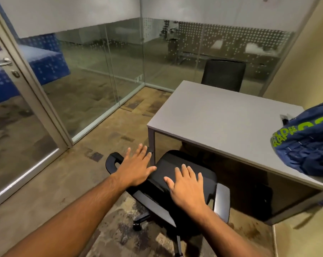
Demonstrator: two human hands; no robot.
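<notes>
Okay, chair (166, 164): black office swivel chair, seen from behind and above, pushed in at the near left corner of the desk (221, 123).
Left hand (136, 166): palm down, fingers straight and spread, pinching nothing; it lies over the chair's left edge, thumb tip at the top of the backrest.
Right hand (186, 184): palm down, fingers straight and slightly fanned, gripping nothing; it sits over the top of the backrest, near its middle.
Contact: cannot tell whether either palm presses the backrest or hovers just above it.
Chair vs hands: backrest top is directly under both hands, left hand at its left end, right hand nearer the right end; the hands are apart from each other.
Chair material: dark matte fabric or mesh back with rounded corners, smooth plastic frame.
Left armrest (112, 162): glossy black loop, just left of the left hand.
Right armrest (221, 201): flat pad with a greyish sheen, just right of the right wrist.
Base (138, 223): dark spokes with castors on the carpet (55, 182).
Carpet: worn, patchy brown and grey tiles.
Desk: rectangular, smooth matte grey top, thin grey metal legs.
Bag (305, 145): crumpled navy fabric with bright green lettering, on the desk's right end.
Second chair (223, 75): black mesh back, at the desk's far side.
Walls (101, 71): glass panels with a frosted dot pattern, metal frames.
Door handle (1, 62): curved metal lever, far left.
</notes>
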